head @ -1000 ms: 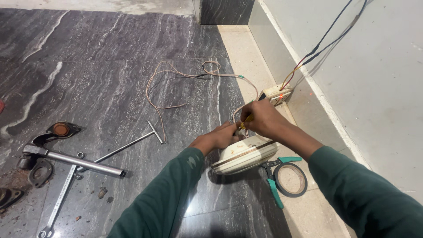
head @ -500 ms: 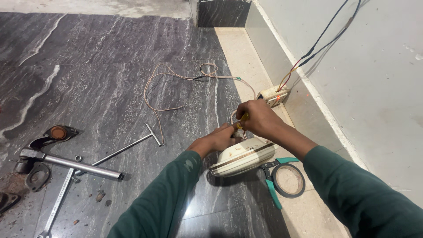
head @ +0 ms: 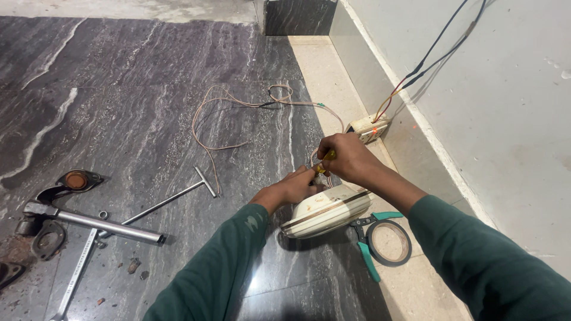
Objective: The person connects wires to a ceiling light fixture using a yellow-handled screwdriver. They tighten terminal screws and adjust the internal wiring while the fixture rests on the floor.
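No packages, labels, signs or screens — none visible.

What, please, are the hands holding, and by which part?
The right hand grips a yellow-handled tool by its handle. The left hand steadies the cream-coloured appliance at its upper edge.

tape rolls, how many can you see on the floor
1: a dark tape roll lies on the pale floor strip, beside the teal-handled pliers, right of the cream housing. Others may be hidden.

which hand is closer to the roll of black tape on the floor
Right. The right hand sits above the tape roll, gripping a yellow-handled tool; the left hand is further left, beyond the cream casing.
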A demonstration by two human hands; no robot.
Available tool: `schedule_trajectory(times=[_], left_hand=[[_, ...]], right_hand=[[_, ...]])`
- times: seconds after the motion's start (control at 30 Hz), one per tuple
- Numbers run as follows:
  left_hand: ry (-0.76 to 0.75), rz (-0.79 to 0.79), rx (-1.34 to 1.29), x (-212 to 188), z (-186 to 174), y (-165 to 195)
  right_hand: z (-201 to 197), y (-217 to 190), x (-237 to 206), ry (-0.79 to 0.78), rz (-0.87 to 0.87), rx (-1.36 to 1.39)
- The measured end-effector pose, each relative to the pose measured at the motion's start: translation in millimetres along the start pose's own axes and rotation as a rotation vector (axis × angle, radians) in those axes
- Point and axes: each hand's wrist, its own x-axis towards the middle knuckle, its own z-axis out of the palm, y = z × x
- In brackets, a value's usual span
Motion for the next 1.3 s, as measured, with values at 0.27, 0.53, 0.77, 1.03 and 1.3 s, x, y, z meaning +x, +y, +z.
schedule_trajectory(times=[0.27,0.53,0.77,1.03,1.3], left_hand=[[-0.018,-0.025,0.004,-2.6,-2.0,3.1],[-0.044,-0.058,0.009,1.6,0.8,-2.2],[-0.022,-0.011,-0.027,-2.5,-0.6,-2.9],[0.01,0.01,-0.086,-5.3,-2.7,-3.5],[-0.026,-0.062,-0.04,-5.6,-3.6,1.5]], right_hand=[[0.3,6.3,-0.2,-0.023,0.038,0.027],[1.4,3.1,-0.9,-0.025,0.026,0.033],[-1.1,0.0,-1.8,-0.034,0.028,0.028],[0.9,-2.5,0.8,-0.051,0.007,0.006],[0.6,-0.4,-3.7,-0.036,-0.028,0.022]])
